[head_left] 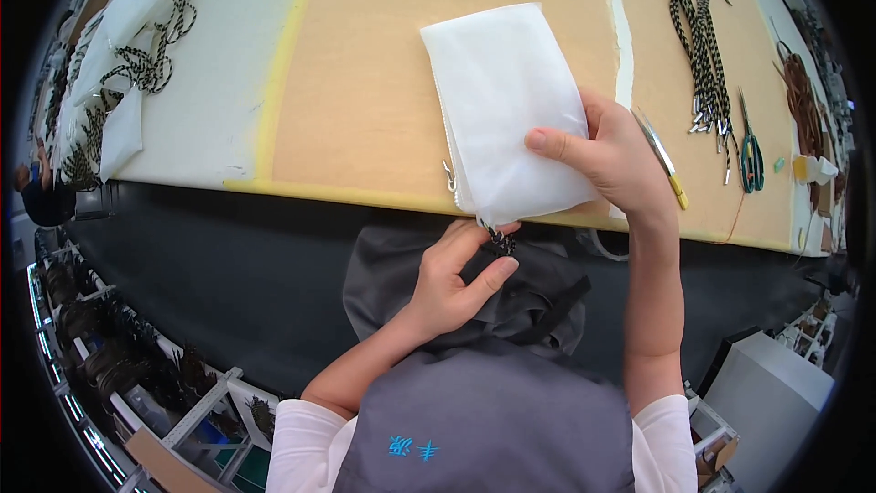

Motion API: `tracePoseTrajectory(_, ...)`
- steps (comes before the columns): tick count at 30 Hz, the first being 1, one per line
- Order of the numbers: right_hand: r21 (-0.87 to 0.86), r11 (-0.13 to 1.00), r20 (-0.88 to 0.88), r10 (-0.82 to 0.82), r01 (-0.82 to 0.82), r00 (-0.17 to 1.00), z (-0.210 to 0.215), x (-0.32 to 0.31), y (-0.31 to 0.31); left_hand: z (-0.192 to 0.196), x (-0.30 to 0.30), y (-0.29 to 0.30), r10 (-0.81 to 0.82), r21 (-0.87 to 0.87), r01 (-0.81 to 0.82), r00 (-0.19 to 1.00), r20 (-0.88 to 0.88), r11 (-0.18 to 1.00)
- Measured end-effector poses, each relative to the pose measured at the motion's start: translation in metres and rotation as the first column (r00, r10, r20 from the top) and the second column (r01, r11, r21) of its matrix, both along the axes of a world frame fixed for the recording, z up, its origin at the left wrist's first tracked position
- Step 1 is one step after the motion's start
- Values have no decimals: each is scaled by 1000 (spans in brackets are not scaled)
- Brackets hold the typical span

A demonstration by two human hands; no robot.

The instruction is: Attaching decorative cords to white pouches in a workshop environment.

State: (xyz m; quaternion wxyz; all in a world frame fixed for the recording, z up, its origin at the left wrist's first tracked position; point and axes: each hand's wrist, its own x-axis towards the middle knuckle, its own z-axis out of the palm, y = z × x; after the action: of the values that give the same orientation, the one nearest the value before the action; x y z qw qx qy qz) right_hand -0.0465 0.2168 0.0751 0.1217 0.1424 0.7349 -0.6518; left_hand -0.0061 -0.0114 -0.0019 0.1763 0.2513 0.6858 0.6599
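A folded piece of white, slightly see-through cloth or pouch (502,73) is gripped by my right hand (607,151), thumb on top and fingers behind it. At its lower end, over the table's front edge, a black-and-white patterned cord (500,239) hangs down. My left hand (461,274) has that cord between thumb and fingers; part of the cord is hidden in the grip. A small silver hook (449,176) lies on the table just left of the white piece.
Black-and-tan cords with metal tips (703,55) lie at the back right, near green-handled scissors (750,151) and a yellow-ended tool (671,165). Brown cords (801,101) sit farther right. White pieces with patterned cords (123,110) pile up at the left. Shelving (192,420) stands behind on the left.
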Motion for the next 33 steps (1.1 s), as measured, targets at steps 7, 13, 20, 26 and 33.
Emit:
tracePoseTrajectory(7, -682, 670, -67, -456, 292, 888, -30, 43, -24, 4, -1, -21, -174, 290, 82, 935, 309, 954)
tracePoseTrajectory(13, -951, 308, -131, -472, 24, 872, -24, 26, -14, 40, -21, -36, -245, 191, 210, 953, 180, 959)
tracePoseTrajectory(20, -974, 196, -18, -575, 116, 818, -18, 27, -16, 22, -7, -43, -166, 436, -70, 861, 480, 897)
tracePoseTrajectory(26, -979, 197, -68, -530, 45, 845, -21, 34, -17, 15, -8, -46, -184, 552, -148, 846, 500, 821)
tracePoseTrajectory(33, -977, 189, -20, -528, 94, 849, -18, 36, -21, 13, -11, -45, -121, 550, -159, 891, 438, 820)
